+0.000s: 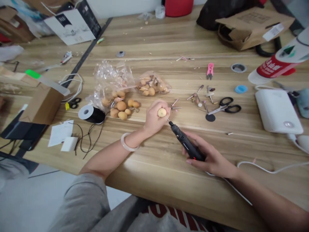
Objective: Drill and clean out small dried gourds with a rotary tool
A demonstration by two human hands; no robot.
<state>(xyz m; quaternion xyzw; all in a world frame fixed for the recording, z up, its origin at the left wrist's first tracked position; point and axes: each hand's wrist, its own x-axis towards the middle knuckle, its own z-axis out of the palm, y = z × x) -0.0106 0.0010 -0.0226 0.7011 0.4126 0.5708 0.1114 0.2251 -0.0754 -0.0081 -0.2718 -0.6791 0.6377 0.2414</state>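
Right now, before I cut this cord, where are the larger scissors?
Head view: the scissors lie right of the rotary tool, below the pink clippers.

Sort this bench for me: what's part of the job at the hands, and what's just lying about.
Part of the job: left hand holding a small gourd; right hand gripping a rotary tool; loose gourds; bits.

Just lying about: scissors; pink clippers; cord spool; paper bag.
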